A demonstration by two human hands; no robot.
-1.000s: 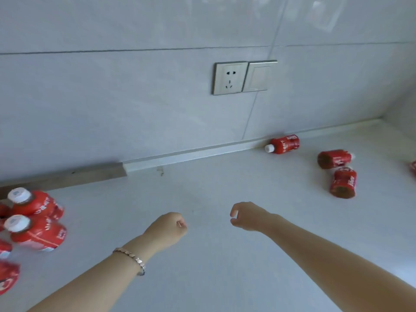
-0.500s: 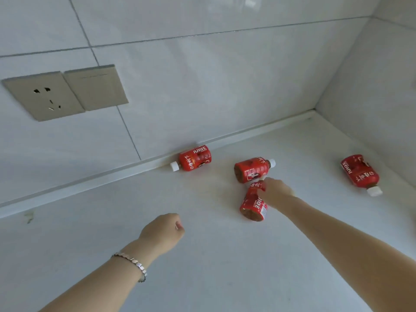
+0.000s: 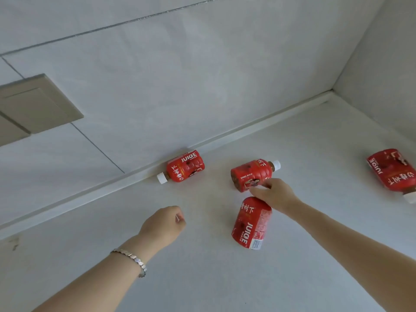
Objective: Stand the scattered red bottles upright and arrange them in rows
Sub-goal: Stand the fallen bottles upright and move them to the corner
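Several red juice bottles with white caps lie on their sides on the white counter. One bottle rests against the back wall's base. A second bottle lies to its right, cap pointing right. A third bottle lies nearest me, base toward me. My right hand covers its neck, fingers closed around the cap end and touching the second bottle. A fourth bottle lies at the far right. My left hand hovers over the counter in a loose fist, holding nothing.
A tiled back wall with a beige switch plate rises behind the counter. A side wall closes the corner on the right. A raised white strip runs along the wall's base.
The view swung right and closer to the lying bottles. My right hand reached out and closed on the nearest bottle's neck. The left hand stayed fisted.
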